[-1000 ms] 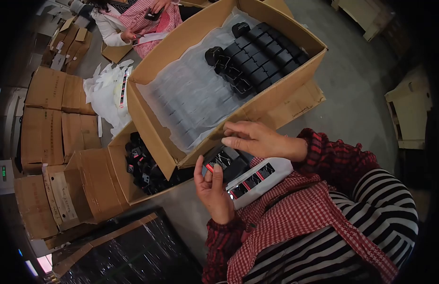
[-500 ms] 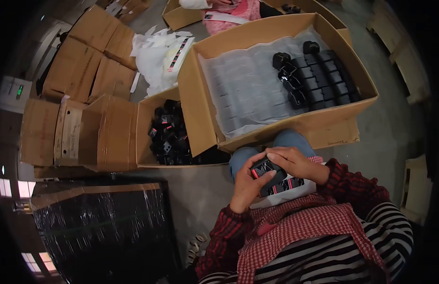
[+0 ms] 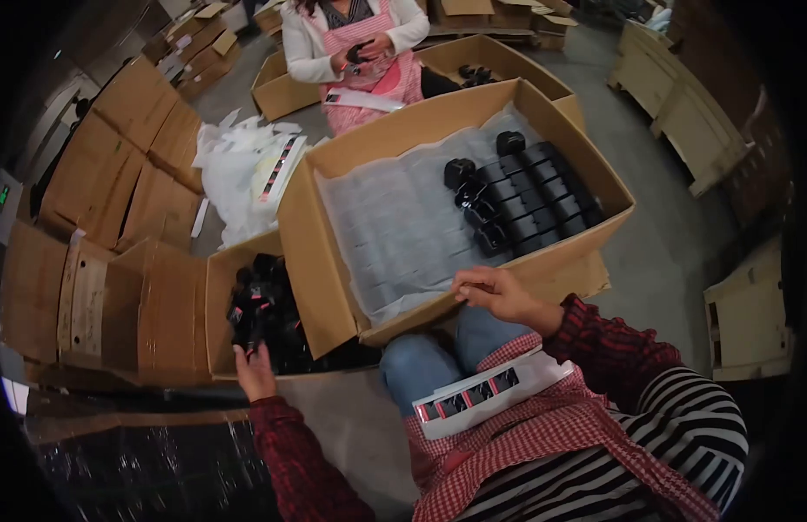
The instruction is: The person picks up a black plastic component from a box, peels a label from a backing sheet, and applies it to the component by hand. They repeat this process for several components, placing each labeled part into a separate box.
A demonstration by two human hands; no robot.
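Note:
My left hand [image 3: 256, 374] is at the near edge of the small box [image 3: 219, 300], its fingers apart against a heap of black parts [image 3: 262, 296]; its fingertips are partly lost against the dark parts. My right hand [image 3: 495, 294], loosely curled with nothing visible in it, hovers by the near rim of the large carton [image 3: 421, 320]. Inside that carton, rows of black parts [image 3: 529, 191] stand at the right, several glossy ones [image 3: 480, 211] beside them, and translucent sheeting [image 3: 395, 226] covers the left. A white strip with several black-and-red labels [image 3: 473, 398] lies across my lap.
A person [image 3: 360, 52] in a pink apron sits beyond the large carton, hands on a black item. White wrapping [image 3: 238, 174] and another label sheet [image 3: 286, 170] lie left of the carton. Stacked brown boxes [image 3: 99, 165] stand farther left, a black-wrapped load [image 3: 151, 465] below them.
My hands have parted: the left moved left to the small box, the right up to the large carton's rim. The labelled black part no longer shows between them. The view has tilted up and right.

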